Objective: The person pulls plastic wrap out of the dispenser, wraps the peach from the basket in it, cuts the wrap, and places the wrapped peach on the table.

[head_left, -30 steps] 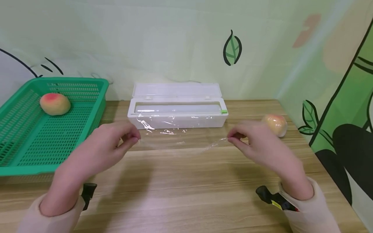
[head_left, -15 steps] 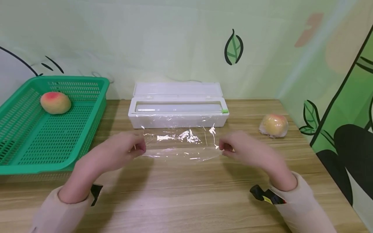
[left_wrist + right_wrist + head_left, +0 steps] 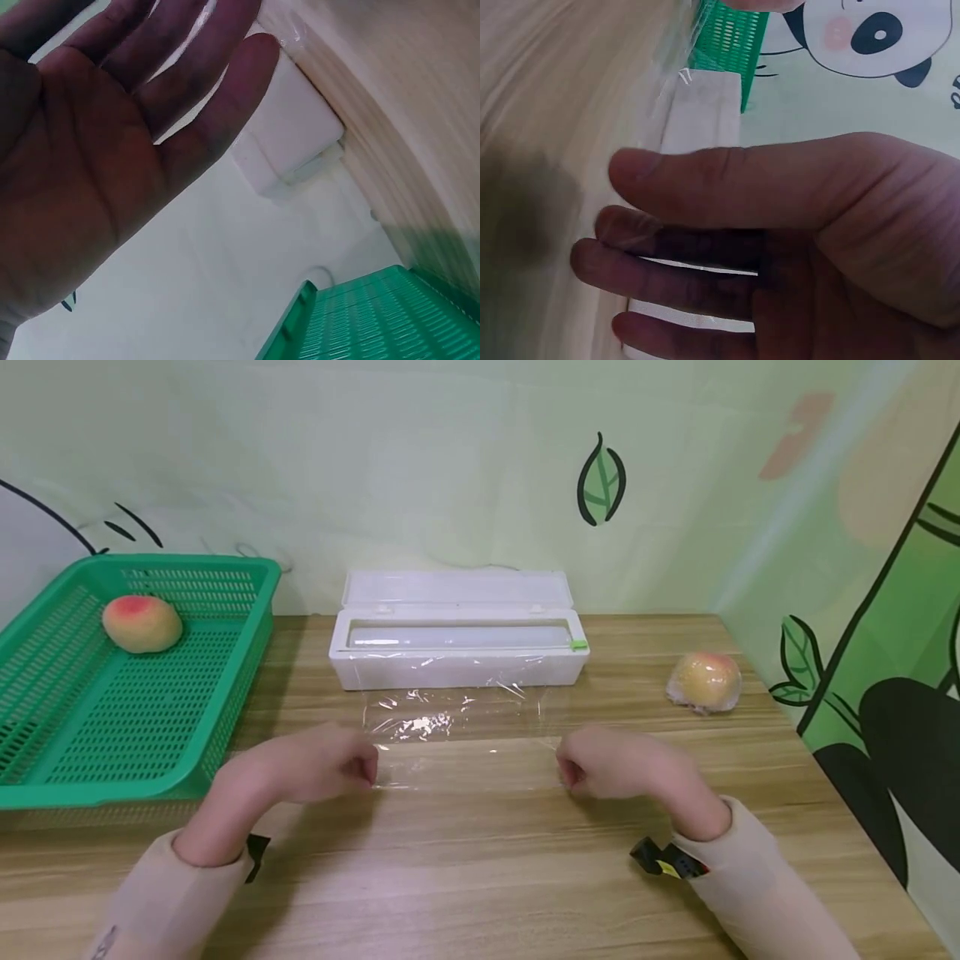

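Left hand [image 3: 315, 766] and right hand [image 3: 618, 764], each grip pinched on clear film [image 3: 431, 725], now sit farther in front of the white box [image 3: 480, 673], so more seems drawn out.

readable text: none | sleeve mark [image 3: 105, 942]: illegible | wall marks [image 3: 955, 88]: cut off
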A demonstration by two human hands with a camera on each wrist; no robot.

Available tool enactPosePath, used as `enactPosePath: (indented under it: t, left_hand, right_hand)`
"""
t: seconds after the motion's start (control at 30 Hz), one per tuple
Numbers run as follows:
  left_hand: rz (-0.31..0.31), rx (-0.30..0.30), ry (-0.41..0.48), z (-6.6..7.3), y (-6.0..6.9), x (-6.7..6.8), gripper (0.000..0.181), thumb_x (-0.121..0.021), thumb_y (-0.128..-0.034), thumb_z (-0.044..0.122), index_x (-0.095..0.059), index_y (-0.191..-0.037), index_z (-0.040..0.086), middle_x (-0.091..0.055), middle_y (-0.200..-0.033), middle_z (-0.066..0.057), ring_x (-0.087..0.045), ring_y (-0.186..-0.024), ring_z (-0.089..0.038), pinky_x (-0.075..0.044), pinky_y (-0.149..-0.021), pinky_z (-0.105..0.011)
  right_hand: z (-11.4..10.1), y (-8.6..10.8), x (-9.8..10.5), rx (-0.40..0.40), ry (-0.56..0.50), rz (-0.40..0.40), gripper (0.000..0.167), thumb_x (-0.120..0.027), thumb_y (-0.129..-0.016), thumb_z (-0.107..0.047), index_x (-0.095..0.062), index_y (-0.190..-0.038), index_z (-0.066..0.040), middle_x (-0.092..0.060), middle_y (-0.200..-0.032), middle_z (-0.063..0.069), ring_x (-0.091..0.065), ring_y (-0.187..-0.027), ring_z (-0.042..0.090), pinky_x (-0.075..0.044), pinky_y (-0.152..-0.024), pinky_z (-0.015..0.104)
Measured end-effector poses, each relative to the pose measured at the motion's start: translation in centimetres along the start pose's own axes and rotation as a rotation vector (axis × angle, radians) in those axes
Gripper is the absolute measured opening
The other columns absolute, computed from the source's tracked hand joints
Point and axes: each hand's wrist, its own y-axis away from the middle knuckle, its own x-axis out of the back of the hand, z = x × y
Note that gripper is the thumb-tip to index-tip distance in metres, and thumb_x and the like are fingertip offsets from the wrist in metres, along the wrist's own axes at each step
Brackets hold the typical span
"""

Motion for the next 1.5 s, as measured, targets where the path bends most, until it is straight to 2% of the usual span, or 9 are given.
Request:
enactPosePath:
  t: [0.13, 0.3, 0.5, 0.77, 0.97, 1.1, 1.23, 1.4, 1.5]
  left_hand:
    - [-0.044, 0.047, 0.001, 0.1, -0.1, -0.1, 0.006, -0.073, -0.0962, 0.020, -0.072, -0.092, 0.016, -0.062, -0.083, 0.009, -0.056, -0.077, -0.009, -0.050, -0.072, -0.032]
    - [-0.084, 0.074, -0.002, 0.2, -0.3, -0.3, 0.012, -0.071, -0.0981, 0.022, -0.076, -0.096, 0.012, -0.062, -0.078, 0.008, -0.054, -0.071, -0.009, -0.049, -0.067, -0.030]
    - [-0.112, 0.083, 0.000, 0.3, -0.4, -0.6, 0.019, -0.071, -0.0980, 0.023, -0.073, -0.083, 0.013, -0.051, -0.067, 0.010, -0.043, -0.061, -0.006, -0.040, -0.058, -0.026]
    - [-0.122, 0.089, -0.005, 0.3, -0.4, -0.7, 0.014, -0.071, -0.0977, 0.024, -0.078, -0.094, 0.012, -0.064, -0.076, 0.008, -0.052, -0.068, -0.007, -0.048, -0.064, -0.029]
    - [-0.116, 0.108, 0.004, 0.3, -0.2, -0.5, 0.015, -0.070, -0.0985, 0.025, -0.077, -0.096, 0.011, -0.065, -0.079, 0.007, -0.054, -0.070, -0.008, -0.050, -0.065, -0.030]
    - [-0.081, 0.107, 0.029, 0.3, 0.2, 0.1, 0.015, -0.069, -0.0996, 0.027, -0.075, -0.098, 0.013, -0.066, -0.081, 0.006, -0.057, -0.073, -0.010, -0.050, -0.067, -0.032]
    - [0.018, 0.072, 0.028, 0.3, 0.8, 0.9, 0.018, -0.067, -0.1006, 0.025, -0.070, -0.111, 0.010, -0.066, -0.087, 0.005, -0.060, -0.080, -0.011, -0.052, -0.074, -0.036]
    - [0.180, 0.020, -0.032, 0.4, 1.6, 2.0, 0.023, -0.067, -0.1012, 0.021, -0.067, -0.120, 0.008, -0.068, -0.097, 0.004, -0.063, -0.090, -0.014, -0.054, -0.080, -0.040]
    - [0.276, 0.024, -0.067, 0.6, 2.3, 2.7, 0.023, -0.068, -0.1010, 0.023, -0.069, -0.119, 0.008, -0.070, -0.107, -0.001, -0.064, -0.093, -0.019, -0.055, -0.080, -0.043]
  right_hand:
    - [-0.1, -0.2, -0.3, -0.058, -0.040, -0.064, 0.019, -0.076, -0.081, 0.000, -0.064, -0.080, -0.015, -0.057, -0.077, -0.008, -0.052, -0.072, 0.009, -0.048, -0.069, 0.028]
    - [-0.1, -0.4, -0.4, -0.060, -0.023, -0.097, 0.016, -0.082, -0.086, -0.015, -0.067, -0.080, -0.017, -0.058, -0.076, -0.009, -0.052, -0.069, 0.007, -0.048, -0.067, 0.028]
    - [0.0, -0.3, -0.4, -0.035, -0.025, -0.078, 0.015, -0.071, -0.097, -0.013, -0.065, -0.083, -0.017, -0.056, -0.077, -0.009, -0.051, -0.071, 0.008, -0.048, -0.067, 0.030]
    - [0.2, -0.4, -0.1, -0.052, -0.013, 0.004, 0.002, -0.068, -0.097, -0.006, -0.067, -0.096, -0.008, -0.060, -0.078, -0.006, -0.052, -0.069, 0.008, -0.048, -0.065, 0.029]
    - [0.1, -0.3, 0.1, -0.124, 0.013, 0.003, 0.011, -0.070, -0.095, -0.009, -0.069, -0.104, -0.003, -0.062, -0.076, -0.004, -0.056, -0.066, 0.009, -0.051, -0.065, 0.031]
    - [0.0, -0.4, 0.0, -0.113, 0.012, 0.026, 0.011, -0.068, -0.096, -0.011, -0.068, -0.105, -0.003, -0.060, -0.073, -0.005, -0.054, -0.063, 0.009, -0.049, -0.062, 0.031]
    - [0.0, -0.7, -0.1, -0.064, 0.056, 0.140, 0.015, -0.067, -0.098, -0.012, -0.067, -0.108, -0.002, -0.066, -0.084, 0.002, -0.059, -0.072, 0.013, -0.053, -0.068, 0.035]
    - [0.1, -1.2, -0.1, -0.068, 0.188, 0.327, 0.032, -0.070, -0.098, -0.014, -0.063, -0.124, 0.003, -0.066, -0.118, 0.017, -0.066, -0.101, 0.030, -0.056, -0.087, 0.047]
    - [0.3, -1.5, 0.0, -0.116, 0.270, 0.387, 0.052, -0.072, -0.097, -0.016, -0.053, -0.141, 0.005, -0.052, -0.142, 0.028, -0.055, -0.126, 0.043, -0.048, -0.102, 0.054]
